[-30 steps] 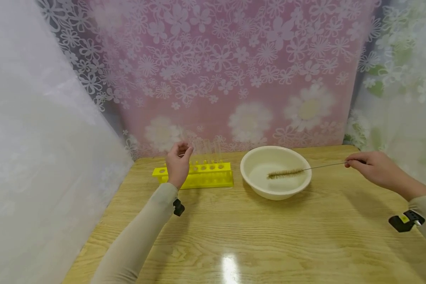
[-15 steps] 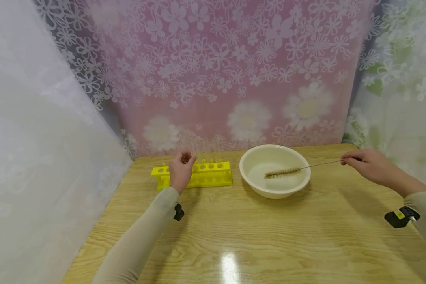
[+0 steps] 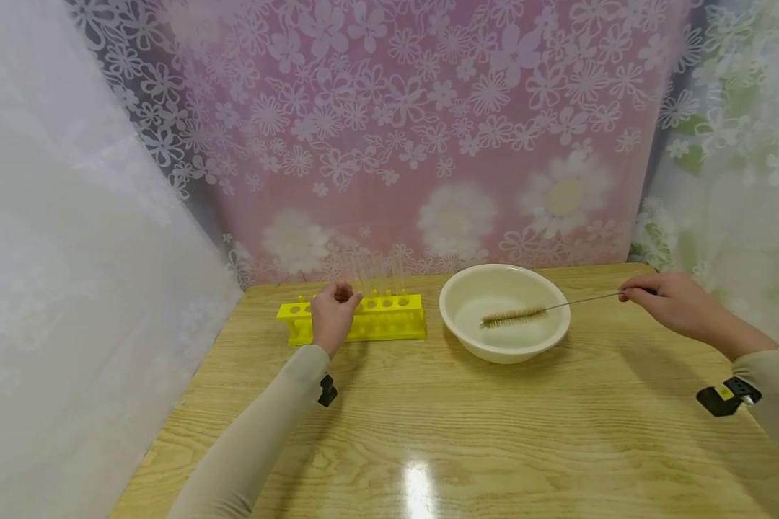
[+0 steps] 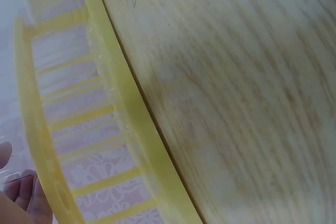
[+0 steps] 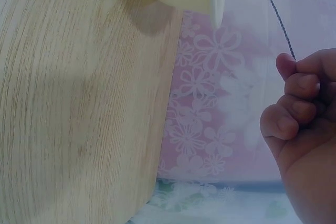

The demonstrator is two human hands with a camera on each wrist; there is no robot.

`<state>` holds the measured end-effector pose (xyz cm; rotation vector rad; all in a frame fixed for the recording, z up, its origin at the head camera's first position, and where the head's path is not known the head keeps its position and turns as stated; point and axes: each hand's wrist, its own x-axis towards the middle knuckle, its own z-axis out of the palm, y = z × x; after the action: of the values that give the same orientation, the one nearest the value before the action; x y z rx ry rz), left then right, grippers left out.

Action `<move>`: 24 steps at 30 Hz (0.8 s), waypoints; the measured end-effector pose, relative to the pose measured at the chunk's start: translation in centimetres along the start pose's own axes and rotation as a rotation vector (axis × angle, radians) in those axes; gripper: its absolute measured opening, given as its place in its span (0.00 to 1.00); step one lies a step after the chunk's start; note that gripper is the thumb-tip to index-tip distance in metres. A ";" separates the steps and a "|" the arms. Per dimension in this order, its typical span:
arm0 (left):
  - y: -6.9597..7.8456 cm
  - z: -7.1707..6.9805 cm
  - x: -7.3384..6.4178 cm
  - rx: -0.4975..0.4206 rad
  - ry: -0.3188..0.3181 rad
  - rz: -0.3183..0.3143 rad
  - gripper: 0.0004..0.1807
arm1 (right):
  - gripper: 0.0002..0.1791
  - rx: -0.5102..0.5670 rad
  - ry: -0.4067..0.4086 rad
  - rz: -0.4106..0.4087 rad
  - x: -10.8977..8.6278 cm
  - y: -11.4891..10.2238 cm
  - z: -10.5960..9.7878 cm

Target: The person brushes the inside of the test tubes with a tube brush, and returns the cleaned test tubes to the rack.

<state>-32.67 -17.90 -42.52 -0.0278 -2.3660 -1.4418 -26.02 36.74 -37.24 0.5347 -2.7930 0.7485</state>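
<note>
At the yellow test tube rack [image 3: 389, 328], my left hand [image 3: 333, 317] pinches a clear test tube near the rack's top bar; most of that tube is hidden behind the hand in the head view. In the left wrist view the fingertips [image 4: 23, 190] lie close beside the rack's upper bar, with clear glass between them and the thumb. Several other clear test tubes [image 3: 399, 272] stand upright in the rack's right part. My right hand [image 3: 671, 303] grips the thin twisted-wire handle of a test tube brush [image 3: 513, 316], whose tan bristles hang over the inside of the cream basin.
The cream basin [image 3: 451, 328] stands right of the rack on the wood-grain table [image 3: 493, 432]. A pink flowered curtain [image 3: 376, 144] rises behind the table's back edge, and pale sheets hang at both sides.
My left hand has come down toward the rack with the test tube and shifted slightly right. My right hand and the brush have drifted slightly left over the basin.
</note>
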 end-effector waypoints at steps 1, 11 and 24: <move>0.0 0.0 0.0 -0.002 -0.001 -0.001 0.10 | 0.18 -0.002 0.003 -0.002 0.0 0.0 0.0; 0.5 -0.7 0.0 0.009 -0.017 -0.059 0.12 | 0.19 -0.029 0.013 0.016 1.4 -0.9 0.3; 1.1 -1.3 -0.9 -0.026 0.009 -0.033 0.21 | 0.22 0.018 -0.001 0.048 3.6 -0.3 4.1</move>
<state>-31.19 -18.35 -41.37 0.0110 -2.3511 -1.4855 -29.57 33.39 -39.60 0.4732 -2.8112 0.7837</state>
